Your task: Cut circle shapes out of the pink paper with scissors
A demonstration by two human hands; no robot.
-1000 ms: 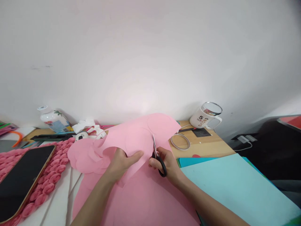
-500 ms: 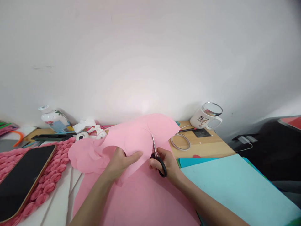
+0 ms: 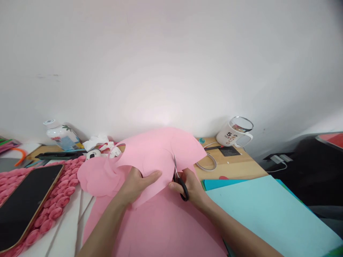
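My left hand [image 3: 139, 184] pinches a sheet of pink paper [image 3: 158, 153], thumb on top and fingers hidden beneath. Faint curved pencil lines show on the sheet, and its left edge has a rounded cut-out. In my right hand [image 3: 189, 185] are black-handled scissors [image 3: 182, 187], their blades at a slit in the sheet along a curved line. Below lies more pink paper [image 3: 166, 228]. Cut pink rounded pieces [image 3: 98, 176] are heaped to the left of my left hand.
A phone [image 3: 29, 203] rests on a pink ruffled mat [image 3: 63, 203] at left. A white bottle [image 3: 63, 135] and crumpled tissue [image 3: 95, 142] stand by the wall. Right are a white mug [image 3: 227, 135], a coiled cable [image 3: 210, 164] and light blue paper [image 3: 268, 210].
The scissors have shifted slightly, and the paper right of the blades now hangs lower and farther right. My left hand keeps nearly the same place on the sheet.
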